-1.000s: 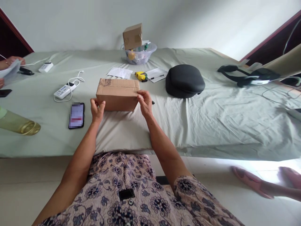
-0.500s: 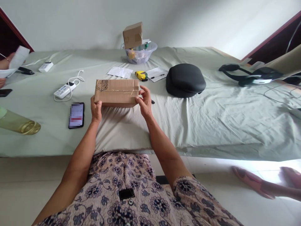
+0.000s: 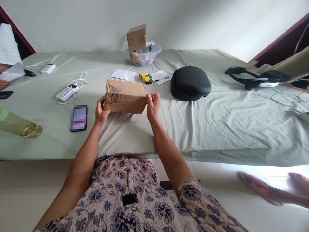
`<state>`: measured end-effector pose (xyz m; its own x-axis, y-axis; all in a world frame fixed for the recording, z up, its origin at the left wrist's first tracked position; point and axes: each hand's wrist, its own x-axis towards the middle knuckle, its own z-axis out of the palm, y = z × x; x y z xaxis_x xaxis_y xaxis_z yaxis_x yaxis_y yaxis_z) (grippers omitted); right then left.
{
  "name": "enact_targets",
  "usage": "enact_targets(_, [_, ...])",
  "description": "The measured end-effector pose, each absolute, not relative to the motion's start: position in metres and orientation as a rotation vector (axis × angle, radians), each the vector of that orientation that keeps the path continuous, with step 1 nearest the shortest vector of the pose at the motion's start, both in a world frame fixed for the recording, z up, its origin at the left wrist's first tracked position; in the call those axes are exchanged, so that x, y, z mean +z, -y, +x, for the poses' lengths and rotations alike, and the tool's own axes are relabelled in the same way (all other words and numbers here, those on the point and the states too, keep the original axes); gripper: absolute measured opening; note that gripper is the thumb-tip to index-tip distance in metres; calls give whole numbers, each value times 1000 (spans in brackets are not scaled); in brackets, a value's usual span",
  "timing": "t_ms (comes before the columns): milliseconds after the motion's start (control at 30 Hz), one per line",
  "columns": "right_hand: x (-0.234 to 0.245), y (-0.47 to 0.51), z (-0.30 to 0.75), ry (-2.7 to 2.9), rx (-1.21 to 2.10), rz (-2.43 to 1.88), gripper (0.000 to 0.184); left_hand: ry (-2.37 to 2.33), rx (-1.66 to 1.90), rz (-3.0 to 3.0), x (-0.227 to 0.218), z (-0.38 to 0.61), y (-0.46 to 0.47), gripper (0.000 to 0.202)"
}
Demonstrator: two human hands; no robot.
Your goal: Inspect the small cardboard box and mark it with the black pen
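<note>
A brown cardboard box [image 3: 126, 96] with a dark scribble on its left end is held just above the green sheet [image 3: 217, 112]. My left hand [image 3: 101, 111] grips its left end with the fingers wrapped round the corner. At the box's right end my right hand [image 3: 152, 106] pinches the edge. The box is tilted, its right side turned a little away from me.
A phone [image 3: 79, 118] lies left of my hands, with a white power strip [image 3: 67, 92] behind it. A black case [image 3: 190, 83], a yellow tape measure [image 3: 145, 77], papers, a clear bowl [image 3: 144, 55] bearing a small box, and a headset [image 3: 258, 78] lie further off. Another person's hand [image 3: 4, 84] holds papers far left.
The box has been lifted and turned slightly between my hands, shifting a little to the right. The person at far left raised their papers.
</note>
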<state>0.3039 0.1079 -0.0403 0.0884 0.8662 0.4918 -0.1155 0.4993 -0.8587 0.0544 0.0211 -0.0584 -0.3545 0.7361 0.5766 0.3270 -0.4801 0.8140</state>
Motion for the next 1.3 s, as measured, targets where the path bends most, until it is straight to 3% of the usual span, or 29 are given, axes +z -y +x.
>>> enact_targets(200, [-38,-106,301,1253,819,-774,62,-1519,1911,1521,-63,57,-21,61])
enact_targets(467, [-41,-104,299,1367,835,-773,59,-1677,1903,1543,-62,60,-21,86])
enact_targets(967, [-53,-114,304,1321,811,-829,55,-1602,1839,1642,-69,72,-24,81])
enact_targets(1300, [-64,-133,327,1289,672,-942,52,-1515,1820,1734,-66,77,-23,66])
